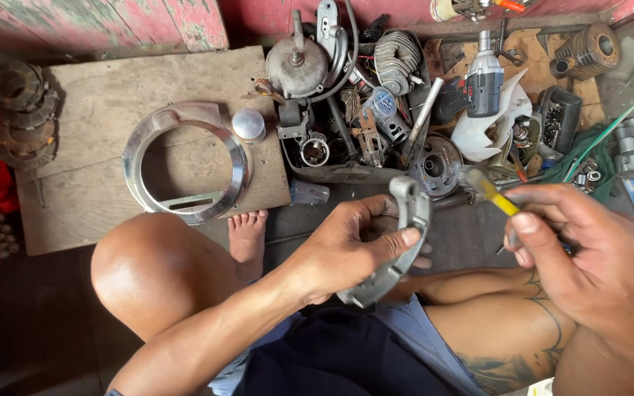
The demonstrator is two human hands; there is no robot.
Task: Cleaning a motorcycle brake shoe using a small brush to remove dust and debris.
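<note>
My left hand [346, 246] grips a curved grey metal brake shoe [405, 242], thumb pressed on its outer face, held above my lap. My right hand [588, 257] holds a small brush with a yellow handle [499, 199]. The brush's bristle end [469, 180] points left and sits just to the right of the shoe's upper end. Whether the bristles touch the shoe I cannot tell. My bare knees and one foot [247, 235] lie below the hands.
A chrome ring [185, 161] and a small round cap [249, 125] lie on a wooden board [111, 95]. Beyond the hands a pile of engine parts [354, 110], a cordless power tool [484, 81] and a finned cylinder [588, 48] crowd the floor. Stacked sprockets [20, 110] sit far left.
</note>
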